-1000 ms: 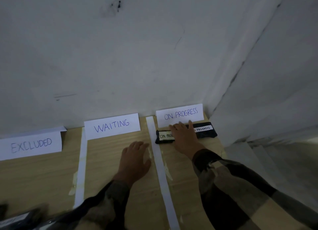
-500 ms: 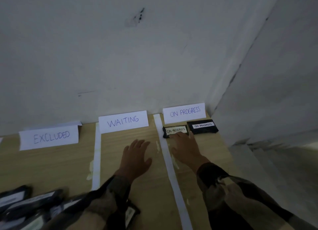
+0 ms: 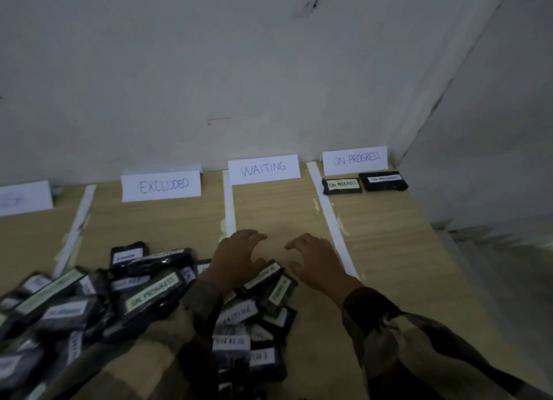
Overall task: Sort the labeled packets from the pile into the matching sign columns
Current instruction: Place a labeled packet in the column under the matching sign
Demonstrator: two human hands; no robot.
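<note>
Signs: four white folded paper cards along the bench's (image 3: pixel 389 235) far edge. These are a blurred sign (image 3: pixel 24 197), the EXCLUDED sign (image 3: pixel 161 186), the WAITING sign (image 3: pixel 264 169) and the ON PROGRESS sign (image 3: pixel 355 159).
Dividers: three flat white paper strips (image 3: pixel 329 217) mark the columns.
Sorted packets: two flat black glossy rectangles with white labels, the left packet (image 3: pixel 342 186) touching the right packet (image 3: pixel 383 180), far right corner, just below ON PROGRESS.
Pile (image 3: pixel 89 304): too many to count; the same black packets overlapping along the near left edge.
Bench: pale wood grain.
My left hand (image 3: pixel 236 259): fingers loosely curled, holding nothing, at the pile's right fringe; I cannot tell if it touches.
My right hand (image 3: pixel 317 265): loosely curled, empty, over the WAITING column.
</note>
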